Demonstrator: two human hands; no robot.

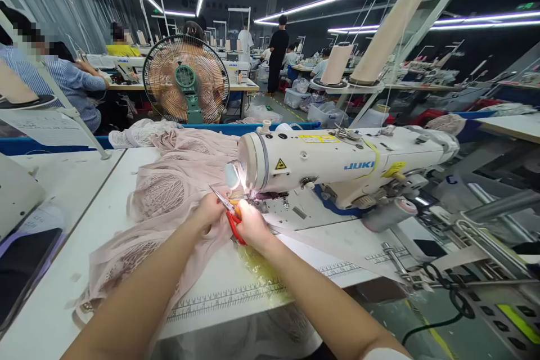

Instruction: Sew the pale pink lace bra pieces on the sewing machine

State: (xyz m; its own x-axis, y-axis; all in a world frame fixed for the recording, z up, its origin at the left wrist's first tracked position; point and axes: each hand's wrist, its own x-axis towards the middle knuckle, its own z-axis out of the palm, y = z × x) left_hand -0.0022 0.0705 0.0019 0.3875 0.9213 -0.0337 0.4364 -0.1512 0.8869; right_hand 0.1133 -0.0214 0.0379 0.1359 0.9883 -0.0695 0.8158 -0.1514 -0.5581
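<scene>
Close to the needle end of a white sewing machine (291, 160), both of my hands work over pale pink lace fabric (181, 174). My right hand (253, 225) is closed around scissors (233, 225) with red handles, whose metal blades point up and to the left. Just left of them, my left hand (211, 209) is closed on the pink fabric, its fingertips partly hidden by the blades. The fabric spreads left across the white table and bunches up behind the machine. A lamp at the machine's head lights the spot brightly.
A dark phone (25, 270) lies at the left. Ruler tape (223, 295) runs along the table's front edge, near crumpled yellow film (261, 270). A grey thread spool (390, 215) lies right of the machine. Behind stand a large fan (185, 79), thread cones (337, 64) and several people.
</scene>
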